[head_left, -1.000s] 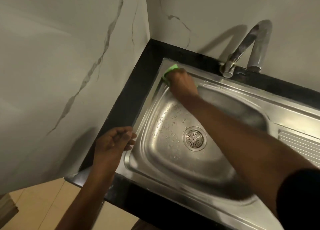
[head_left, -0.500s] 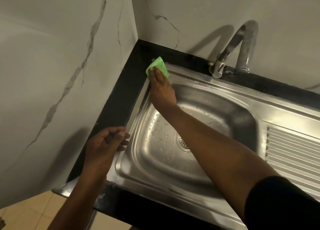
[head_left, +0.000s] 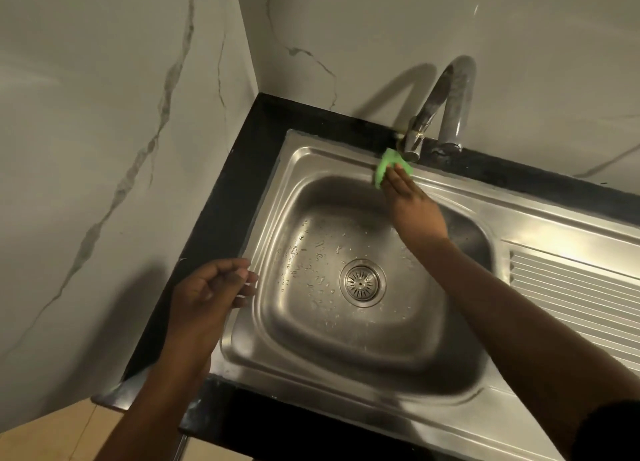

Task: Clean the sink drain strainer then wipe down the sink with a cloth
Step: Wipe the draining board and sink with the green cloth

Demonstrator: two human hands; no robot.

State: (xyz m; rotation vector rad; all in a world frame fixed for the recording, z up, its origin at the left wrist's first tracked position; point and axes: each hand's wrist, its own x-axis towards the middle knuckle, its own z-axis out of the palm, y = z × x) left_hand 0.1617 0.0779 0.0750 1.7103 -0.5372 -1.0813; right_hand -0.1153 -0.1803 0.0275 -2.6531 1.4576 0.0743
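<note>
On the back rim of the sink (head_left: 311, 339), just below the tap (head_left: 446, 107): cloth (head_left: 382, 166), green, pressed flat under the straight fingers of the right hand (head_left: 412, 204). Strainer (head_left: 362, 282): seated in the drain, apparently clean. Basin: scattered droplets. Left hand (head_left: 207, 294): loosely curled, empty, beside the left rim. Step, as judged: wipe-down under way. Next calls for sweeping the cloth along the rim, then the basin.
</note>
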